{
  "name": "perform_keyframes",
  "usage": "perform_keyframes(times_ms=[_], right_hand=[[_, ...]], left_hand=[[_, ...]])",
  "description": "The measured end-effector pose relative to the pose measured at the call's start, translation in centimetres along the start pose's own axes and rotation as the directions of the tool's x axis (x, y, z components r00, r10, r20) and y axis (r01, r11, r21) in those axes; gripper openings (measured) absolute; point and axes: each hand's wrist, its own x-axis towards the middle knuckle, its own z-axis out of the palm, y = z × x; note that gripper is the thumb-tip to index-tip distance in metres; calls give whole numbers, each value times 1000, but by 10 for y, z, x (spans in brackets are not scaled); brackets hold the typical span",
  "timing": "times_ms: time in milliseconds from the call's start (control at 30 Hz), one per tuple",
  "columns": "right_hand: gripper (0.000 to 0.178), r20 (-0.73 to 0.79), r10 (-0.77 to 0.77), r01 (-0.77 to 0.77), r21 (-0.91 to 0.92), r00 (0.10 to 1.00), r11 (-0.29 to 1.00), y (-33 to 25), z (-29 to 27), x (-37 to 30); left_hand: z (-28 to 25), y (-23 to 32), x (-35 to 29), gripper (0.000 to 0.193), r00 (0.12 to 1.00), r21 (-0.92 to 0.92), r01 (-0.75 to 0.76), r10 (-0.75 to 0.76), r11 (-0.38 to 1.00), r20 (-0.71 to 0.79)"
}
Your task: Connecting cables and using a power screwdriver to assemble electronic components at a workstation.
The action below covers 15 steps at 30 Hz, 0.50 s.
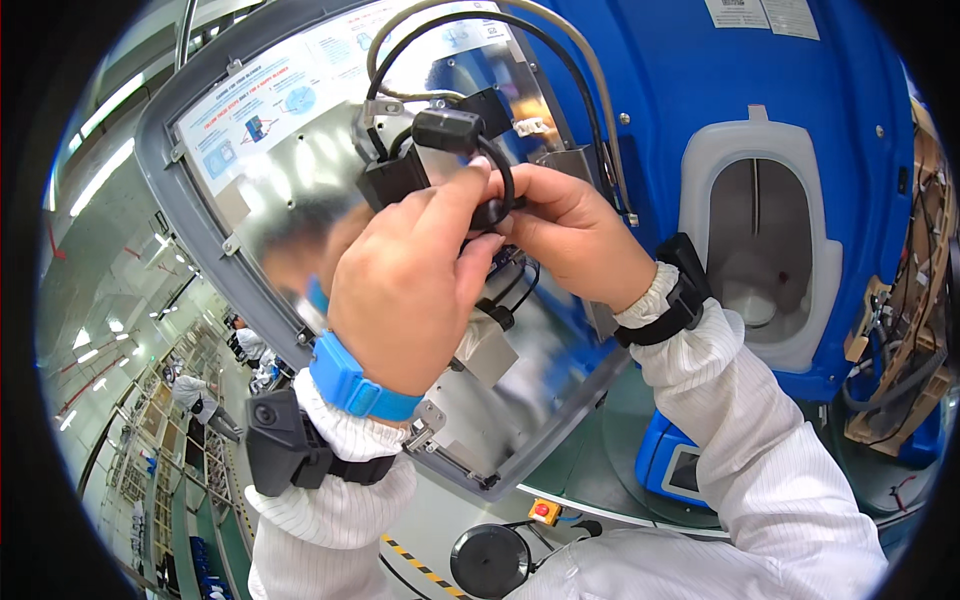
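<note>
My left hand (400,275) and my right hand (575,235) meet in front of the inside of a tilted grey door (165,170) lined with shiny metal. Between their fingertips both pinch a short black cable (509,178), bent in a tight loop. The cable's held end is mostly hidden by my fingers. Just above sits a black rectangular block (447,128), close to my left fingertips. Another black box (392,180) is fixed beside it, partly behind my left hand. A blue strap (358,382) circles my left wrist.
Black and grey hoses (590,100) arch from the door to a large blue cabinet (640,60), which has a white-rimmed oval recess (755,240). A blue device with a screen (685,470) rests on the green surface below. Wooden crating (905,370) stands at right; people (195,395) work far left.
</note>
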Motion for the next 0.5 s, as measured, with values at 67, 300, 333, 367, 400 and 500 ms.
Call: perform_keyframes(times_ms=[67, 300, 333, 367, 400, 500], right_hand=[[28, 17, 11, -10, -71, 1000, 997, -1, -5, -1], [38, 19, 10, -8, -81, 1000, 997, 1, 1, -10], [40, 24, 33, -31, -74, 999, 997, 0, 2, -11], [38, 21, 34, -32, -90, 999, 995, -3, 3, -11], [38, 30, 31, -28, -85, 999, 996, -5, 4, -11], [35, -113, 31, -62, -276, 993, 959, -6, 13, -18]], left_hand=[[3, -3, 1, 45, 995, 94, -87, 92, 992, -41], [6, -1, -2, 29, 986, 143, -138, 149, 980, -70], [4, -1, -1, 29, 987, 154, -134, 146, 979, -70], [2, 0, -1, 28, 987, 142, -135, 146, 981, -65], [0, 0, 0, 27, 988, 130, -136, 145, 982, -61], [3, -2, 1, 21, 976, 165, -175, 193, 971, -98]])
